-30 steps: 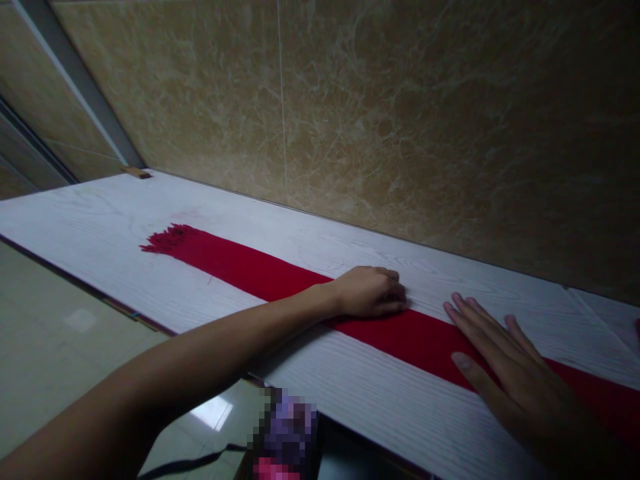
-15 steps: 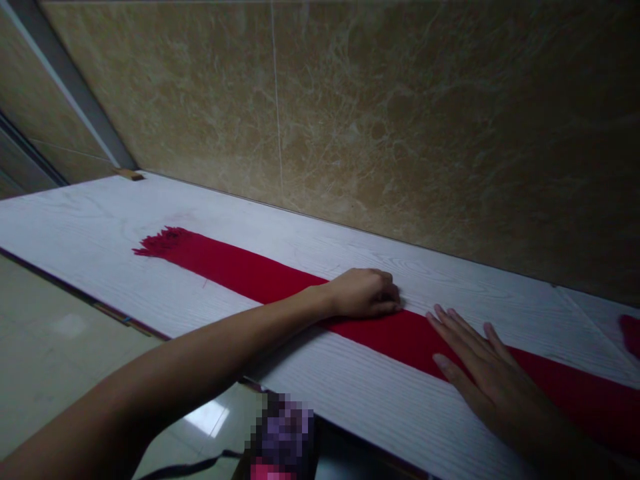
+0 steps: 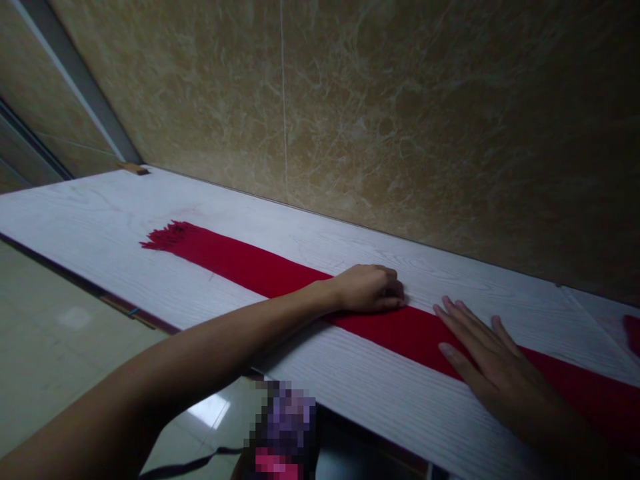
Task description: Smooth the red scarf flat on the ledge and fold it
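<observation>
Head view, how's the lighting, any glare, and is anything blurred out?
Head view: dim, the wall darkening towards the right, the right hand shading off towards the wrist; head view: bright glare on the floor; head view: a pixelated patch near bottom centre hides what is there.

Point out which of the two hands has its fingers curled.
The left hand, the one nearer the fringed end of the red scarf: its fingers bend inward, while the right hand has its fingers stretched out.

Dim light leaves the wall [image 3: 360, 127] darkest at right (the floor [image 3: 65, 347] catches glare).
</observation>
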`<move>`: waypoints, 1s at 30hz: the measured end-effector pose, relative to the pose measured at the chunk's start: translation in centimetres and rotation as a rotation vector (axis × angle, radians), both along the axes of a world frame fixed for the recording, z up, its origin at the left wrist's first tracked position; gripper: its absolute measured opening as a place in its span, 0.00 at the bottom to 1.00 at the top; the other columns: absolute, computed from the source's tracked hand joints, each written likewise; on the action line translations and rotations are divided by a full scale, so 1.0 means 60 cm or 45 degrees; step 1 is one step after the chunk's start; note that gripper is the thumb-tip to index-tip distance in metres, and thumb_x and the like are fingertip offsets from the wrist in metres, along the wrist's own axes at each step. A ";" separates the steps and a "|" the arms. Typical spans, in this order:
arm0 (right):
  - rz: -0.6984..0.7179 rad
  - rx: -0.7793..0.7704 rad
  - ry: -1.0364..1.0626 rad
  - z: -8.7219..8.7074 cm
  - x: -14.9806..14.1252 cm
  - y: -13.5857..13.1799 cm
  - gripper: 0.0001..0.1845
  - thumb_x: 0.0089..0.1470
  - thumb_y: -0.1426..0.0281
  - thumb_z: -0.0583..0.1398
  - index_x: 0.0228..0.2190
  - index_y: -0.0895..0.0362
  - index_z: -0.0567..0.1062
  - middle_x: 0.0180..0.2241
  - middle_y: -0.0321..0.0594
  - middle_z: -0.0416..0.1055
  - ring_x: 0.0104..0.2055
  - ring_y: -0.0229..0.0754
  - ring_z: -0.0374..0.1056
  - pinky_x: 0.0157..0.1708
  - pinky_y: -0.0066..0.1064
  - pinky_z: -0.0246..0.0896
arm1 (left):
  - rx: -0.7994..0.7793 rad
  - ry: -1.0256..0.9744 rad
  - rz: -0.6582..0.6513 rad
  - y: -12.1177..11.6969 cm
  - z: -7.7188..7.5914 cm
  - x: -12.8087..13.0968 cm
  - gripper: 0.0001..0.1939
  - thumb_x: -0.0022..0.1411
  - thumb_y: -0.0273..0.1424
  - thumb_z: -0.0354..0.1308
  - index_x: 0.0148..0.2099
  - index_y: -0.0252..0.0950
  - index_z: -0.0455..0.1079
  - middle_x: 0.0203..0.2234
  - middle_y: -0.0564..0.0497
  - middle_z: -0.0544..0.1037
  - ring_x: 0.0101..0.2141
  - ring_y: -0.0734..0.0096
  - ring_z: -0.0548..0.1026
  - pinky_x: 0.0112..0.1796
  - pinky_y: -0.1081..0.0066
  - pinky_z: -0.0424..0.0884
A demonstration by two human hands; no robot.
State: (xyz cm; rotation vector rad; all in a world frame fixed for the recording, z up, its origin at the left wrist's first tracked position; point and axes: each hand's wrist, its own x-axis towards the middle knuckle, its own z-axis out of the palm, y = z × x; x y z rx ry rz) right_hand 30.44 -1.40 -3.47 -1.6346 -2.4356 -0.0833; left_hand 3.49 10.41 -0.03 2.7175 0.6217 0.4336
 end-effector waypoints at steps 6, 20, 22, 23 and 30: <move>0.016 0.023 0.001 0.005 -0.013 -0.005 0.32 0.70 0.56 0.45 0.69 0.51 0.56 0.70 0.44 0.53 0.72 0.54 0.46 0.68 0.64 0.43 | -0.004 -0.019 -0.014 0.001 -0.002 -0.001 0.12 0.71 0.35 0.58 0.47 0.36 0.79 0.40 0.47 0.79 0.39 0.67 0.77 0.39 0.71 0.69; 0.118 0.069 -0.029 -0.005 -0.013 -0.014 0.34 0.71 0.57 0.46 0.72 0.47 0.44 0.70 0.44 0.53 0.72 0.54 0.49 0.66 0.68 0.46 | 0.011 -0.020 -0.033 0.002 -0.003 -0.001 0.11 0.71 0.34 0.57 0.47 0.35 0.79 0.40 0.46 0.79 0.40 0.66 0.77 0.42 0.71 0.70; 0.115 0.064 -0.033 -0.004 -0.013 -0.015 0.34 0.71 0.57 0.46 0.72 0.46 0.42 0.70 0.43 0.53 0.71 0.54 0.50 0.65 0.68 0.47 | 0.012 -0.010 -0.026 0.000 -0.001 -0.001 0.11 0.71 0.34 0.57 0.47 0.35 0.79 0.40 0.46 0.79 0.40 0.66 0.77 0.41 0.71 0.70; 0.110 0.075 -0.027 -0.003 -0.012 -0.015 0.34 0.71 0.57 0.46 0.72 0.45 0.41 0.71 0.42 0.53 0.72 0.54 0.49 0.65 0.68 0.47 | 0.013 -0.007 -0.023 0.000 0.000 -0.001 0.11 0.71 0.34 0.57 0.47 0.35 0.79 0.40 0.46 0.79 0.40 0.66 0.77 0.41 0.71 0.70; 0.126 0.089 -0.019 -0.006 -0.011 -0.018 0.34 0.71 0.57 0.46 0.72 0.45 0.44 0.70 0.41 0.53 0.71 0.53 0.51 0.67 0.66 0.46 | 0.006 -0.015 -0.039 0.000 0.000 -0.001 0.11 0.71 0.33 0.57 0.46 0.35 0.78 0.40 0.46 0.78 0.40 0.67 0.76 0.42 0.71 0.70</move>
